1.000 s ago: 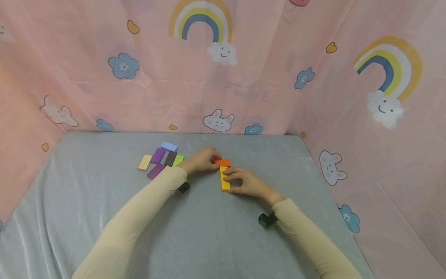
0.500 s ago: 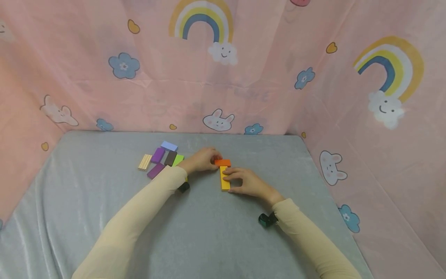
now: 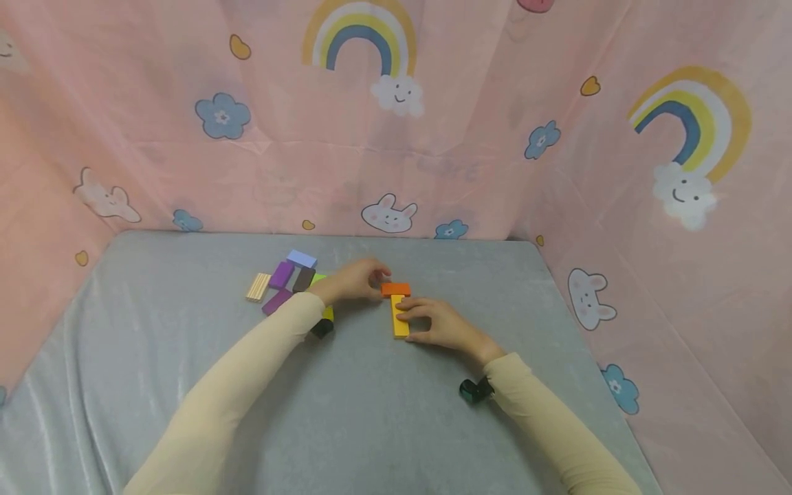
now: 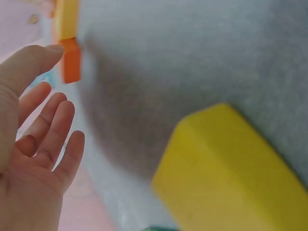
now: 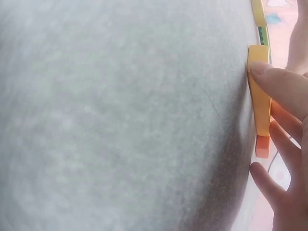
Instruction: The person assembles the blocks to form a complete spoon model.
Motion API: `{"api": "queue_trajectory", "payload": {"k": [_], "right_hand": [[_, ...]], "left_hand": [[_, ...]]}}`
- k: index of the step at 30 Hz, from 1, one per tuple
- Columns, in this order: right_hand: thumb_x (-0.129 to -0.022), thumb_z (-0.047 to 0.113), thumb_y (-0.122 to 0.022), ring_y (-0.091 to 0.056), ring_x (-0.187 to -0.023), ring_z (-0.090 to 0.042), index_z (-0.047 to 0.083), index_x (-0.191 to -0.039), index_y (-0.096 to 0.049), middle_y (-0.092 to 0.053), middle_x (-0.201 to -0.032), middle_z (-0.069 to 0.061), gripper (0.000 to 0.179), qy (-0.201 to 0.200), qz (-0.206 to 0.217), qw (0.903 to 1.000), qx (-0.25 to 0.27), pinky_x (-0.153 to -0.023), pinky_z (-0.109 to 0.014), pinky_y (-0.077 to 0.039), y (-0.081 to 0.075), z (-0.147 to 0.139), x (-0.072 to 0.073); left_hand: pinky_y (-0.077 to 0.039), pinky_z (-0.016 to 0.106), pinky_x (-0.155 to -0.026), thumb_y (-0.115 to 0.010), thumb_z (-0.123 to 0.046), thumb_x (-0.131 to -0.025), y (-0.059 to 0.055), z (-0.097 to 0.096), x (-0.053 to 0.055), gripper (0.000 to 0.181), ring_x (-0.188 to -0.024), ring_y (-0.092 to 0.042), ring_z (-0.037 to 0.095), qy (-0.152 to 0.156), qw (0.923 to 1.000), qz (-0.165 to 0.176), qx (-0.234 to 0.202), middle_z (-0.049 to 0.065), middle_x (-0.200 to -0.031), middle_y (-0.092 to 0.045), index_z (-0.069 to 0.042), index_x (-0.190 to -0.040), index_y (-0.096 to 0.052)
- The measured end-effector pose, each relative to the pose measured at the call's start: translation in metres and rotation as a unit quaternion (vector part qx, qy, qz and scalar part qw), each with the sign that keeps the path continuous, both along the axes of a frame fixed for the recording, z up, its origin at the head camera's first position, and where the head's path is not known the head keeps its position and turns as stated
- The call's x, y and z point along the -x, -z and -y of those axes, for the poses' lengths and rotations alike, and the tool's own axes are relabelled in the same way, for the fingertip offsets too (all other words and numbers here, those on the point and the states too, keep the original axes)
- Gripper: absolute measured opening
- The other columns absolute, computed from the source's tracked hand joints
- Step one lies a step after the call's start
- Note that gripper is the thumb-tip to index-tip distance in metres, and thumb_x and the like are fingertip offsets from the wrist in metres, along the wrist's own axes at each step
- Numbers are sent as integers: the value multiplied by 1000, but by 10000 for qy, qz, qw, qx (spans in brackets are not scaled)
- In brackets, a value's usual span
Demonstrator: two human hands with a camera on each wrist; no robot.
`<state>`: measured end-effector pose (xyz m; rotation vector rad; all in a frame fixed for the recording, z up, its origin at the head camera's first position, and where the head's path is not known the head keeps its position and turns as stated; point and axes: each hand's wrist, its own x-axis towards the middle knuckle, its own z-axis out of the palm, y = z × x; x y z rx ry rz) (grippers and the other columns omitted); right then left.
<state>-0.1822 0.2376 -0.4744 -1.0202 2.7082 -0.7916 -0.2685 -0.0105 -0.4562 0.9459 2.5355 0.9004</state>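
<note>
An orange block (image 3: 395, 289) lies crosswise against the far end of a yellow-orange block (image 3: 399, 328), so the two make a T on the cloth. My left hand (image 3: 354, 280) is just left of the orange block, fingers loosely spread with nothing between them; in the left wrist view its thumb (image 4: 41, 57) overlaps the block's edge. My right hand (image 3: 448, 330) holds the yellow-orange block from the right, thumb at the near end and fingers along it. In the right wrist view that thumb (image 5: 276, 79) presses on the yellow-orange block (image 5: 260, 106).
Left of the hands lie purple blocks (image 3: 281, 275), a light blue block (image 3: 302, 259), a dark brown block (image 3: 304, 280), a striped wooden piece (image 3: 258, 287) and a green block (image 3: 319, 278). A yellow block (image 4: 226, 168) sits under my left wrist. Pink patterned curtains (image 3: 470, 137) surround the grey-clothed table (image 3: 371, 426).
My left fingers have let go of the orange block and drawn slightly left, opening up. The right hand and both blocks have stayed in place.
</note>
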Motion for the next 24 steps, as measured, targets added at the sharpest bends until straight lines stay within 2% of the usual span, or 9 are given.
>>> {"api": "queue_trajectory", "payload": {"k": [4, 9, 13, 19, 24], "right_hand": [[-84, 25, -80, -53, -135, -25, 16, -123, -70, -61, -140, -1, 42, -2, 29, 10000, -17, -115, -49, -40, -1, 0, 0], [-84, 25, -79, -53, -136, -25, 16, -124, -70, -61, -140, -1, 42, 11, 31, 10000, -40, -116, -49, -40, -2, 0, 0], [-83, 25, -80, -52, -136, -25, 15, -123, -71, -61, -140, -1, 42, -13, -70, 10000, -33, -116, -48, -40, 0, -1, 1], [-82, 24, -81, -54, -135, -26, 15, -122, -71, -62, -139, -2, 43, -74, -262, 9996, -64, -114, -46, -42, 2, -2, 1], [-82, 25, -81, -53, -135, -25, 15, -123, -71, -62, -139, -2, 43, -66, -216, 9997, -69, -115, -46, -41, 1, -2, 1]], "left_hand": [[-49, 44, -106, -72, -20, -89, -8, 12, 1, 49, -121, -55, 26, -253, 9990, 346, -136, 10, -131, -60, -12, -135, -58], [-50, 47, -104, -73, -24, -89, -20, 34, 2, 49, -119, -57, 27, -357, 9993, 66, -98, 11, -131, -62, -12, -134, -59], [-50, 48, -103, -74, -21, -89, -24, 55, -6, 47, -117, -59, 28, -373, 9991, -143, -120, 14, -127, -63, -9, -132, -61], [-49, 49, -103, -74, -15, -88, -19, 86, -23, 44, -115, -59, 30, -374, 9990, -250, -82, 15, -125, -63, -6, -129, -62], [-51, 47, -101, -75, -15, -87, -12, 105, -35, 44, -114, -60, 29, -458, 9986, -247, -131, 12, -126, -65, -6, -128, -64]]}}
